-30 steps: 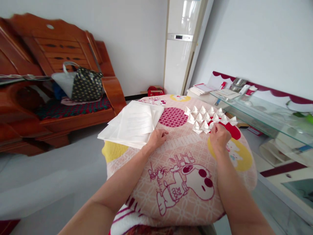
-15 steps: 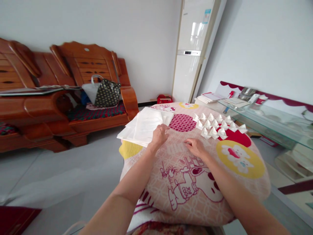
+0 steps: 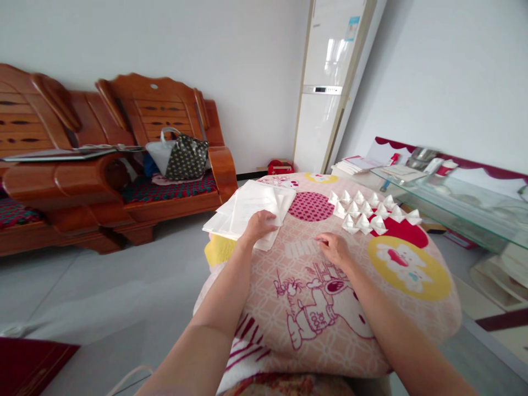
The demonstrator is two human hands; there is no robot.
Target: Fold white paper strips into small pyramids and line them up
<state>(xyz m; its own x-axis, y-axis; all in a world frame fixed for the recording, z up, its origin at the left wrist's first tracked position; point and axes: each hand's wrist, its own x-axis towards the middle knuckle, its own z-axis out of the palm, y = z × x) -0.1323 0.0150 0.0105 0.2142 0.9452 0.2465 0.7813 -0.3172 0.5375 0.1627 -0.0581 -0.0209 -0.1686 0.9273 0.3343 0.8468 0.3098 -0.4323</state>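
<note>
My left hand (image 3: 260,225) lies on the right part of a loose stack of white paper sheets (image 3: 247,201), thumb and fingers apart and slightly bent, with no sheet visibly gripped. Faint print shows on the top sheet. Resting over the tablecloth, my right hand (image 3: 333,248) has its fingers curled together, and nothing shows in them. Beyond it stand several small folded white paper pieces (image 3: 364,224) with pointed tops, set out in rows on the right side of the round table.
A patterned cloth (image 3: 284,258) covers the table. To the right is a glass-topped cabinet (image 3: 457,192) with papers and metal containers. On the left, wooden chairs (image 3: 165,110) hold a patterned bag (image 3: 187,157). A tall white air conditioner (image 3: 319,121) stands behind.
My left hand has moved left, from the right edge of the paper stack onto the sheets. My right hand stays in nearly the same place. The view has shifted slightly.
</note>
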